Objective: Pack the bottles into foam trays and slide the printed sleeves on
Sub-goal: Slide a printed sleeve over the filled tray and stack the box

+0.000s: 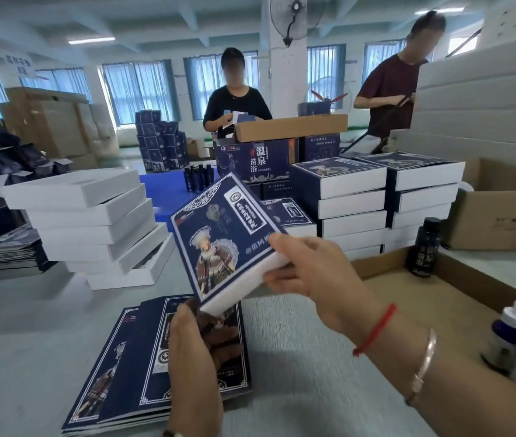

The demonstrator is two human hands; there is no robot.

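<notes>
I hold a white foam tray wearing a dark blue printed sleeve tilted above the table. My right hand grips its near right end, thumb on top. My left hand is under its near left corner, fingers mostly straight; the contact is hidden. Below lies a pile of flat printed sleeves. Dark bottles with white caps stand in a low cardboard box at the right; one black-capped bottle stands at its far edge.
Bare white foam trays are stacked at the left. Sleeved packs are stacked behind and to the right. A large brown carton stands at the far right. Two people work across the table behind printed boxes.
</notes>
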